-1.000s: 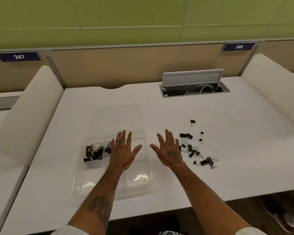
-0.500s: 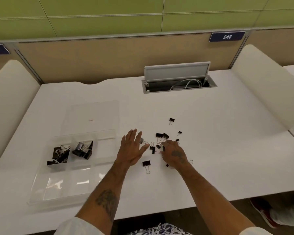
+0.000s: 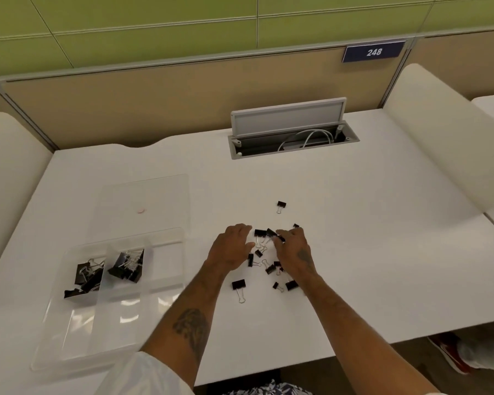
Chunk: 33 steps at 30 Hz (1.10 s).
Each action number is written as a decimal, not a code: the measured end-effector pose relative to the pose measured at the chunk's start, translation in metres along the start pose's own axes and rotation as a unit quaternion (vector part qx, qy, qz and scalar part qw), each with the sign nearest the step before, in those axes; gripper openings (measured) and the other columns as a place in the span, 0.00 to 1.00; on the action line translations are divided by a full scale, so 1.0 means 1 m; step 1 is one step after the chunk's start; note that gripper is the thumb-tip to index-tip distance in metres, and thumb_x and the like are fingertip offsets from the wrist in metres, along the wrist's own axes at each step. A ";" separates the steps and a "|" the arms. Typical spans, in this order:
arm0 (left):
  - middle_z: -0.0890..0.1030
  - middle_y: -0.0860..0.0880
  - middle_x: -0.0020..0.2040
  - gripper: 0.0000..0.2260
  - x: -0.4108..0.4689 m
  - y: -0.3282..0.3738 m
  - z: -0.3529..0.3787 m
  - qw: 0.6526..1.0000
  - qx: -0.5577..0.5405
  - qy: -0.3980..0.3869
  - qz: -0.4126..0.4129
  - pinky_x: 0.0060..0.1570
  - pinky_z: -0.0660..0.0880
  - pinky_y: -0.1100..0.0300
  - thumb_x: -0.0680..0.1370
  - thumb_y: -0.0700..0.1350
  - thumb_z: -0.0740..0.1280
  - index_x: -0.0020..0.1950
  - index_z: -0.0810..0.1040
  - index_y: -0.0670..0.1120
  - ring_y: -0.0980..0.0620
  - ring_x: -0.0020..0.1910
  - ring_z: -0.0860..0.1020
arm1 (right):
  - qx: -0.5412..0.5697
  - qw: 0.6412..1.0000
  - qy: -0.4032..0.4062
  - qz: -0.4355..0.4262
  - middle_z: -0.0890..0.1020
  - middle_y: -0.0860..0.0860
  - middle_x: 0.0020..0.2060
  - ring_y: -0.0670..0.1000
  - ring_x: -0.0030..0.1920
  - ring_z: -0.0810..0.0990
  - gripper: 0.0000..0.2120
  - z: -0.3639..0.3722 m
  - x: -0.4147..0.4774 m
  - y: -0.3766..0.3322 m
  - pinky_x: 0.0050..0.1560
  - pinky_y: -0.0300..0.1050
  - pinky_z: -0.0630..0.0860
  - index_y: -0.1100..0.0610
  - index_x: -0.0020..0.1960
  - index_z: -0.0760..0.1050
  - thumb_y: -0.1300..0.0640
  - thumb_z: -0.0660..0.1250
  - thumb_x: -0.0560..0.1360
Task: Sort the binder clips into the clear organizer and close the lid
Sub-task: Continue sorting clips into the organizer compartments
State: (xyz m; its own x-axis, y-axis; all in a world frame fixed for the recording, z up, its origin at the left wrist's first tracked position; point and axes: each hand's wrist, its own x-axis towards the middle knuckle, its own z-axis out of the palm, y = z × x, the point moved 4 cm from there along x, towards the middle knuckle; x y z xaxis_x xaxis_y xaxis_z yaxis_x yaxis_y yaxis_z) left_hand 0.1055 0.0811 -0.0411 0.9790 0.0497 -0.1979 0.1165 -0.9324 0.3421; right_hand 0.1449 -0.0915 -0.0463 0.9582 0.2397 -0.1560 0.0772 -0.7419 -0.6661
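A clear organizer [image 3: 69, 323] lies at the left of the white desk, its lid [image 3: 143, 201] open flat behind it. Black binder clips fill the far-left compartment [image 3: 86, 277] and the one beside it [image 3: 126, 266]. Loose binder clips [image 3: 261, 233] are scattered in the desk's middle, one large clip [image 3: 238, 285] nearest me and one apart [image 3: 281, 205] farther back. My left hand [image 3: 231, 249] hovers palm down at the pile's left edge, fingers apart and empty. My right hand [image 3: 293, 249] rests on the pile, fingertips pinched on a small binder clip [image 3: 281, 238].
A cable hatch [image 3: 291, 138] with a raised grey flap sits in the desk at the back. Cream padded dividers stand at the left [image 3: 9, 172] and right [image 3: 439, 138]. A tan partition runs behind. A red shoe [image 3: 451, 357] shows below the desk's front right edge.
Both hands have moved right, from over the organizer to the loose pile. The right fingers have curled down onto the clips and the left hand has reached the pile's edge.
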 end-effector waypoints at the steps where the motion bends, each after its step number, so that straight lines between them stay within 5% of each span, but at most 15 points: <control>1: 0.64 0.48 0.75 0.24 0.004 0.001 0.002 1.000 0.002 -0.010 0.000 0.69 0.65 0.51 0.82 0.53 0.58 0.77 0.59 0.49 0.48 0.73 0.63 | 0.025 1.000 0.009 0.017 0.70 0.53 0.60 0.55 0.53 0.77 0.16 -0.003 0.002 0.002 0.54 0.41 0.72 0.54 0.62 0.76 0.48 0.57 0.81; 8: 0.64 0.48 0.75 0.25 0.026 0.018 0.014 0.998 -0.001 -0.056 -0.006 0.69 0.65 0.50 0.81 0.48 0.60 0.78 0.57 0.49 0.47 0.73 0.63 | 0.092 0.992 0.062 0.068 0.78 0.53 0.38 0.55 0.40 0.79 0.20 -0.021 0.015 0.026 0.40 0.49 0.74 0.55 0.39 0.69 0.42 0.54 0.81; 14: 0.68 0.45 0.68 0.25 0.035 0.021 0.020 0.998 0.043 -0.050 -0.018 0.58 0.74 0.50 0.79 0.51 0.64 0.74 0.64 0.47 0.47 0.65 0.69 | 0.162 0.980 0.077 0.088 0.82 0.49 0.42 0.53 0.42 0.82 0.15 -0.032 0.014 0.037 0.44 0.43 0.75 0.56 0.56 0.77 0.47 0.60 0.81; 19: 0.69 0.45 0.62 0.21 0.038 0.017 0.018 0.999 0.019 -0.028 -0.038 0.56 0.75 0.51 0.76 0.51 0.69 0.66 0.73 0.45 0.47 0.61 0.70 | 0.172 0.978 0.076 0.090 0.82 0.49 0.41 0.52 0.39 0.82 0.13 -0.035 0.015 0.037 0.44 0.43 0.76 0.55 0.57 0.77 0.49 0.60 0.81; 26: 0.79 0.48 0.51 0.09 0.032 0.006 -0.002 0.986 -0.131 0.033 -0.092 0.49 0.76 0.53 0.76 0.48 0.69 0.55 0.76 0.48 0.49 0.47 0.77 | 0.253 0.959 0.065 0.108 0.84 0.51 0.46 0.49 0.46 0.84 0.12 -0.028 0.017 0.019 0.51 0.47 0.80 0.55 0.59 0.76 0.52 0.61 0.80; 30: 0.80 0.47 0.49 0.11 0.013 -0.006 -0.027 0.954 -0.274 0.077 -0.091 0.47 0.74 0.62 0.77 0.44 0.68 0.60 0.78 0.49 0.51 0.43 0.78 | 0.303 0.945 0.031 0.119 0.85 0.50 0.47 0.46 0.44 0.84 0.12 -0.015 0.020 -0.005 0.51 0.47 0.81 0.55 0.59 0.79 0.56 0.62 0.79; 33: 0.81 0.54 0.43 0.06 -0.009 -0.025 -0.051 0.932 -0.316 0.134 -0.119 0.42 0.71 0.72 0.75 0.45 0.71 0.51 0.81 0.47 0.57 0.43 0.78 | 0.326 0.938 0.005 0.115 0.85 0.52 0.44 0.48 0.44 0.85 0.09 0.000 0.018 -0.033 0.48 0.46 0.82 0.58 0.53 0.81 0.59 0.65 0.76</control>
State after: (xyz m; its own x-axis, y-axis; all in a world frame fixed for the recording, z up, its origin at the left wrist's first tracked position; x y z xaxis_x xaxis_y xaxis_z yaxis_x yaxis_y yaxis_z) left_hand 0.1027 0.1221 -0.0008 0.9099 0.3939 -0.1298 0.3279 -0.4916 0.8068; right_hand 0.1592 -0.0629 -0.0267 0.9315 0.1126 -0.3460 -0.3140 -0.2315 -0.9208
